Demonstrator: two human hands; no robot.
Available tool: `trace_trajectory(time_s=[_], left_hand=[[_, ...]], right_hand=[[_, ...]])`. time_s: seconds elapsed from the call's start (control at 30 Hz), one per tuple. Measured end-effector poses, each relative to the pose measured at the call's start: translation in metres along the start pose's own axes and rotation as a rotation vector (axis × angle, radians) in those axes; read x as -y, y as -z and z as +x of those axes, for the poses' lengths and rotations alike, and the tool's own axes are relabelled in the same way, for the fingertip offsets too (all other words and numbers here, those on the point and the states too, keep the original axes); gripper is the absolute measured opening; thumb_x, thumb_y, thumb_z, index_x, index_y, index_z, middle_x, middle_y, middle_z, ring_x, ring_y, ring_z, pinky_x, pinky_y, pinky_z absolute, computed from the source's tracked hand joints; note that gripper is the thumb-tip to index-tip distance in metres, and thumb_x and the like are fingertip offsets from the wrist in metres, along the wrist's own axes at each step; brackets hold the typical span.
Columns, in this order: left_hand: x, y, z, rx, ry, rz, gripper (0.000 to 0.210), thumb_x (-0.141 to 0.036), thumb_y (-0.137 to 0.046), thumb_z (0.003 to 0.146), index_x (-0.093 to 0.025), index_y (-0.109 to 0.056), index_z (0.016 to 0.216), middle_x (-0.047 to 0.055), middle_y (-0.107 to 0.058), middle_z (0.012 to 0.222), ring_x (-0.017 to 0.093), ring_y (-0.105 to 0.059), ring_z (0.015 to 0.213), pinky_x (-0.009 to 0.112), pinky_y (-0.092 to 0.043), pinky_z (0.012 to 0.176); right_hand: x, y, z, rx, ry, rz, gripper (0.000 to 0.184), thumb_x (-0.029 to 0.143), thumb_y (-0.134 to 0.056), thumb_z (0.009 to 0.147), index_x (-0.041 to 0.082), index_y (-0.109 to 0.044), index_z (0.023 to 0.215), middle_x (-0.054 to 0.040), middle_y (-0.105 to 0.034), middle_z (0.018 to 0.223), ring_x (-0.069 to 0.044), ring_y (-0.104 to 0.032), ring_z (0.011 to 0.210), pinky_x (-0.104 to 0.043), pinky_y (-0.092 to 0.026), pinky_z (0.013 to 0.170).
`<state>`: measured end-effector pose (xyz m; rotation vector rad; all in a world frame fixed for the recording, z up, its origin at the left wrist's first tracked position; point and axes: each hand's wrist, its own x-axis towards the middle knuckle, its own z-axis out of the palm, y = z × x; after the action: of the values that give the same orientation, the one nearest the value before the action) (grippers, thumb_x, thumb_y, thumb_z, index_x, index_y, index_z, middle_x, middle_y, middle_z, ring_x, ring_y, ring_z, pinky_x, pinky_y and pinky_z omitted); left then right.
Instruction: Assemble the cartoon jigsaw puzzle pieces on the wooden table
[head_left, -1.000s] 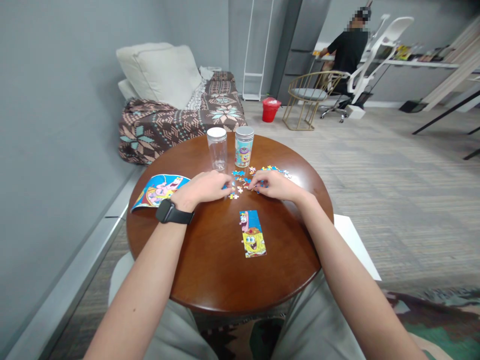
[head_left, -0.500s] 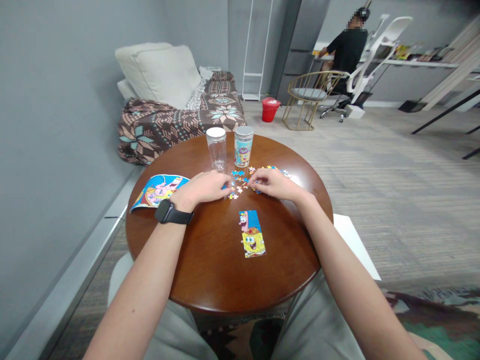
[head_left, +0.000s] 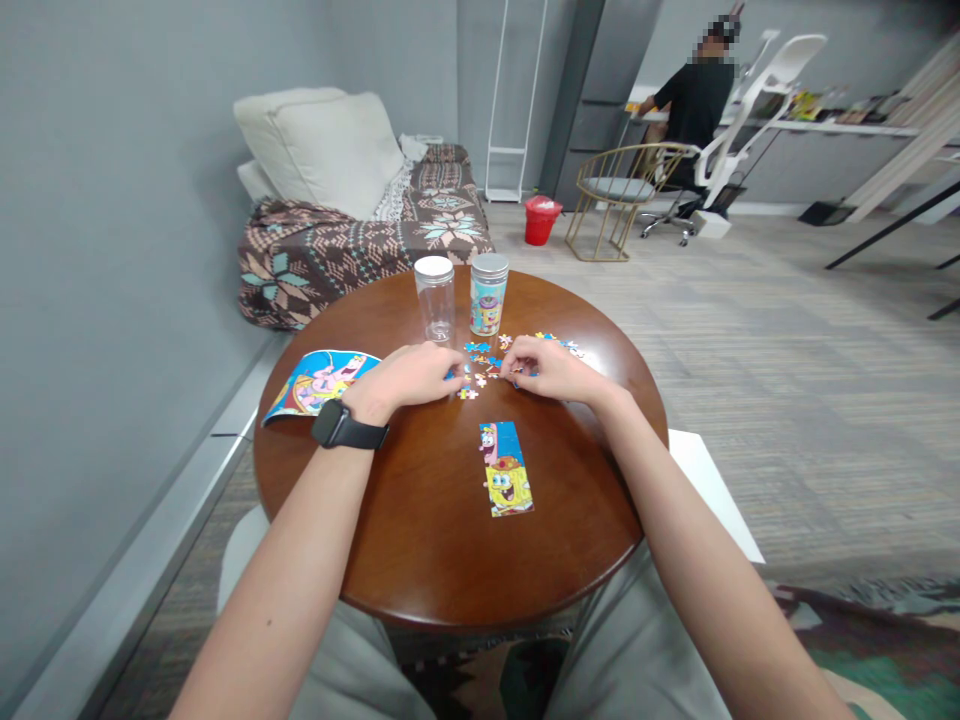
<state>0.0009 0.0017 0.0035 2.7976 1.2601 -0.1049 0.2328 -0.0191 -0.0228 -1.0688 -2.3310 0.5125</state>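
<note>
Both hands down among the loose puzzle pieces [head_left: 487, 358] at the table's [head_left: 420, 540] far side. Left hand [head_left: 409, 375] curled, grip unclear; right hand [head_left: 547, 368] pinching at a piece — hold uncertain. Assembled strip [head_left: 506, 468] nearer, apart; clear jar [head_left: 435, 297] and printed jar [head_left: 488, 293] beyond.

Round wooden table [head_left: 420, 540] with puzzle pieces [head_left: 480, 362], two jars [head_left: 435, 298].

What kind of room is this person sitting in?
Probably a shared lounge or office space: a daybed with pillows stands by the wall, a round wooden table holds a jigsaw, and another person sits at a desk behind.
</note>
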Motion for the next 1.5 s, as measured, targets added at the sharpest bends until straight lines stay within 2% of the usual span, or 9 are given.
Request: trace_trajectory(time_s=[0.23, 0.37, 0.5, 0.73, 0.97, 1.27, 1.4, 1.5], left_hand=[[-0.002, 0.003, -0.001, 0.016, 0.012, -0.003, 0.036, -0.047, -0.038, 0.087, -0.025, -0.065, 0.096, 0.004, -0.071, 0.09, 0.02, -0.065, 0.082, 0.026, -0.041, 0.062], [-0.003, 0.003, -0.001, 0.01, 0.023, 0.004, 0.035, -0.047, -0.039, 0.087, -0.025, -0.065, 0.096, 0.004, -0.071, 0.09, 0.02, -0.065, 0.083, 0.026, -0.041, 0.063], [-0.003, 0.003, -0.001, 0.007, 0.015, 0.01, 0.034, -0.045, -0.038, 0.087, -0.025, -0.065, 0.095, 0.004, -0.071, 0.09, 0.019, -0.065, 0.082, 0.026, -0.041, 0.063], [-0.002, 0.002, -0.001, 0.014, 0.012, 0.004, 0.035, -0.045, -0.038, 0.087, -0.026, -0.066, 0.096, 0.004, -0.071, 0.091, 0.02, -0.065, 0.082, 0.027, -0.043, 0.065], [-0.002, 0.003, -0.001, 0.022, 0.014, -0.014, 0.038, -0.047, -0.036, 0.086, -0.026, -0.066, 0.097, 0.004, -0.071, 0.091, 0.02, -0.064, 0.081, 0.028, -0.043, 0.068], [-0.004, 0.003, -0.001, 0.028, 0.027, -0.028, 0.036, -0.048, -0.039, 0.086, -0.026, -0.066, 0.095, 0.004, -0.071, 0.09, 0.02, -0.064, 0.081, 0.027, -0.044, 0.069], [-0.004, 0.005, -0.001, 0.035, 0.013, -0.023, 0.036, -0.046, -0.038, 0.086, -0.025, -0.066, 0.096, 0.005, -0.071, 0.092, 0.022, -0.065, 0.083, 0.029, -0.045, 0.071], [-0.005, 0.006, -0.002, 0.028, 0.031, -0.019, 0.033, -0.042, -0.041, 0.086, -0.026, -0.062, 0.106, 0.005, -0.07, 0.095, 0.022, -0.065, 0.086, 0.028, -0.045, 0.071]], right_hand=[[0.001, 0.0, 0.001, 0.026, -0.059, 0.04, 0.018, 0.016, -0.054, 0.078, 0.015, -0.068, 0.09, -0.0031, -0.065, 0.08, -0.012, -0.055, 0.068, -0.024, -0.043, 0.065], [0.003, -0.001, 0.001, 0.059, -0.153, 0.139, 0.013, 0.023, -0.058, 0.078, 0.014, -0.064, 0.085, -0.0016, -0.064, 0.072, -0.011, -0.056, 0.065, -0.023, -0.044, 0.063], [0.008, 0.001, 0.001, 0.045, -0.193, 0.15, 0.009, 0.022, -0.063, 0.072, 0.015, -0.06, 0.078, -0.0002, -0.063, 0.068, -0.011, -0.056, 0.061, -0.022, -0.044, 0.06], [0.009, 0.002, 0.001, 0.004, -0.117, 0.11, 0.006, 0.016, -0.06, 0.071, 0.016, -0.059, 0.077, -0.002, -0.066, 0.076, -0.013, -0.059, 0.069, -0.023, -0.045, 0.065], [0.004, 0.0, 0.001, -0.001, -0.082, 0.107, 0.024, 0.005, -0.051, 0.069, 0.015, -0.064, 0.086, -0.0034, -0.069, 0.084, -0.013, -0.062, 0.074, -0.024, -0.047, 0.069], [0.006, 0.002, 0.002, 0.027, -0.102, 0.067, 0.014, 0.009, -0.056, 0.072, 0.016, -0.067, 0.078, -0.0021, -0.07, 0.078, -0.013, -0.061, 0.072, -0.025, -0.046, 0.069], [0.004, 0.001, 0.002, 0.032, -0.108, 0.084, 0.017, 0.01, -0.054, 0.074, 0.015, -0.067, 0.083, -0.0032, -0.07, 0.081, -0.013, -0.061, 0.073, -0.025, -0.047, 0.07], [0.002, 0.0, 0.002, 0.029, -0.108, 0.135, 0.02, 0.01, -0.052, 0.074, 0.014, -0.066, 0.089, -0.0036, -0.068, 0.08, -0.012, -0.06, 0.069, -0.023, -0.047, 0.066]])
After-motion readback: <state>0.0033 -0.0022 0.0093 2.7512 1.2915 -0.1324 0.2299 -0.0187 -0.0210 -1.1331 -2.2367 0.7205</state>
